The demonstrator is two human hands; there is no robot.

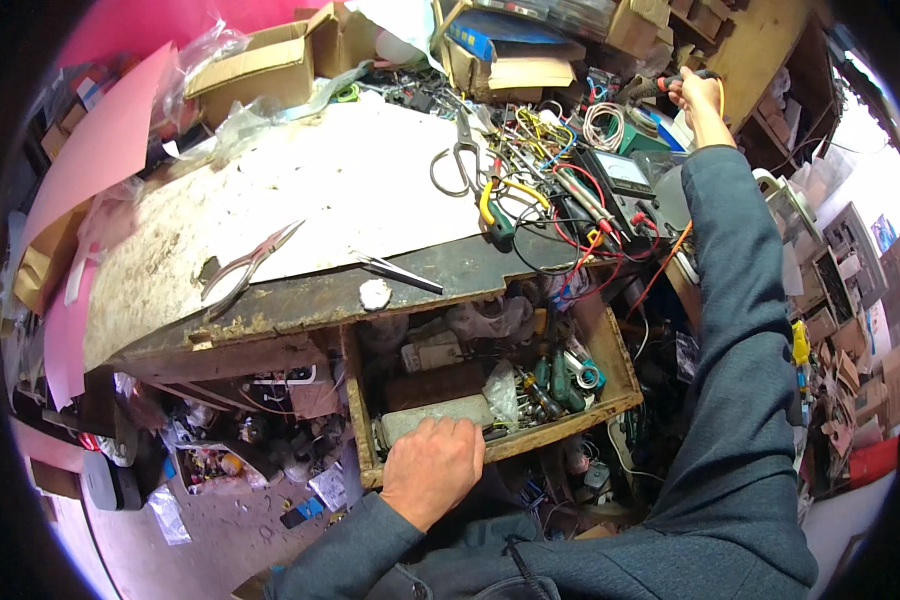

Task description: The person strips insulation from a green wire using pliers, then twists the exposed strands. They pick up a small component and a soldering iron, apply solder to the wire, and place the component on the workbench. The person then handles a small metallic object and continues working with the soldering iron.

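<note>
My left hand [435, 470] is closed over the front edge of a pulled-out wooden drawer [550, 427], its fingertips hidden behind the board. Inside lie a grey block [438, 417], a dark brown block [434, 385], green-handled screwdrivers [560, 380] and a clear plastic bag [502, 393]. Far off at the upper right, my right hand [700, 98] is closed round a tool with a black and orange handle [667, 83]; its exact kind is too small to make out. Beside that arm sits an analog multimeter [622, 172] with red and black leads.
On the bench lie pliers [253, 268], tweezers [400, 272], scissors [462, 158], yellow-handled cutters [500, 215] and a white lump [375, 293]. Tangled wires [545, 135] and a coiled cable [603, 127] crowd its right side. Cardboard boxes [255, 75] stand behind. Clutter covers the floor.
</note>
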